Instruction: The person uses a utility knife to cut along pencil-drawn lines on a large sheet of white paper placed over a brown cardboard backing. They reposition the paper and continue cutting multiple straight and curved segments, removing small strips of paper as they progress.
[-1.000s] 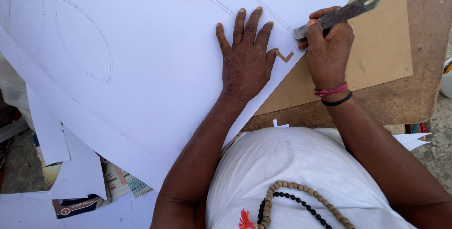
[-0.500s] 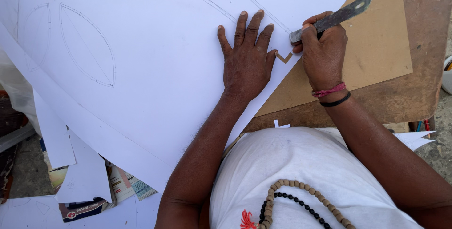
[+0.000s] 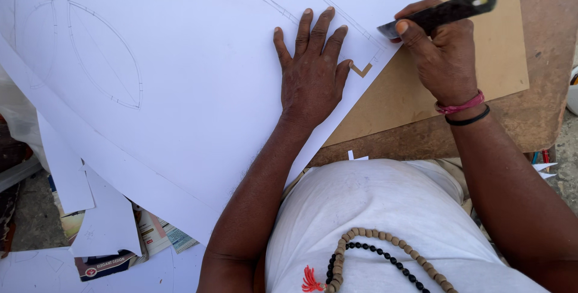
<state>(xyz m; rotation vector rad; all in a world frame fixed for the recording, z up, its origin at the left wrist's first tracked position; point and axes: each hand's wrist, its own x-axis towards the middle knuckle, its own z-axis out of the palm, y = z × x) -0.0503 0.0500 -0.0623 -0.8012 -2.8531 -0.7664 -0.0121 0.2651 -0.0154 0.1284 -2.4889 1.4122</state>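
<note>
Pressing flat, left hand [image 3: 313,70] spread on white paper sheet [image 3: 198,88] over brown board [image 3: 457,70], bench's right edge. Right hand [image 3: 442,52] fisted round craft knife [image 3: 442,11], blade at sheet's notched edge.

There are two hands: the left hand [image 3: 312,73] and the right hand [image 3: 442,58]. One dark knife [image 3: 442,11] is in view. One big white paper sheet [image 3: 180,88] lies on one brown board [image 3: 469,70], on one tabletop [image 3: 542,112]. Two bands circle the right wrist, one pink wristband [image 3: 460,106] and one black wristband [image 3: 468,119]. One leaf shape [image 3: 105,55] drawn on the sheet shows whole. Two bead strings hang at the chest: one tan bead string [image 3: 385,251], one black bead string [image 3: 361,251].
</note>
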